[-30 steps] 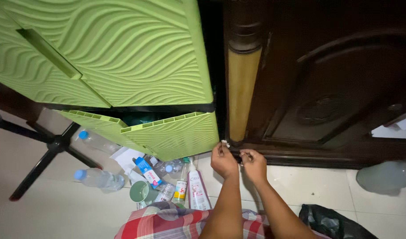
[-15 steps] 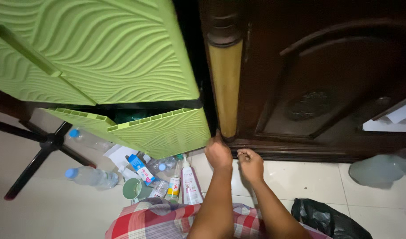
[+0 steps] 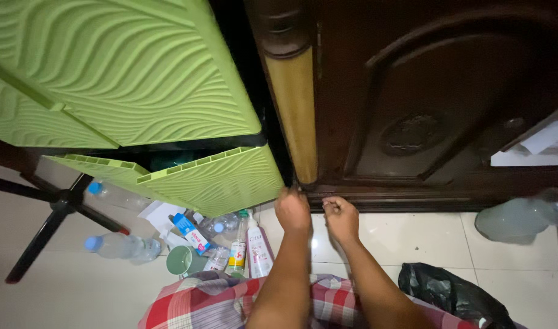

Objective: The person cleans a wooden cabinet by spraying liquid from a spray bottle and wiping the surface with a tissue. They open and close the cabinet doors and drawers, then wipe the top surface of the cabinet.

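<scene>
My left hand [image 3: 292, 210] reaches down to the bottom edge of a dark brown wooden cabinet [image 3: 425, 109], fingers curled against the base of its round yellowish corner post [image 3: 294, 103]. My right hand [image 3: 341, 217] sits just to the right, fingers pinched together at the cabinet's lower moulding; whether it grips anything small I cannot tell. Both forearms come up from the bottom of the view over a red checked cloth [image 3: 230, 301].
A green wavy plastic drawer unit [image 3: 120, 79] stands at the left, its lowest drawer [image 3: 193, 180] tilted open. Bottles, tubes and a green cup [image 3: 180, 260] lie on the tiled floor below. A black stand leg [image 3: 53, 213], a black bag [image 3: 455, 295] and a clear jug [image 3: 519, 219] surround me.
The view has shifted so the cabinet and drawers sit further left. Both hands stayed at the cabinet's bottom edge and moved slightly apart.
</scene>
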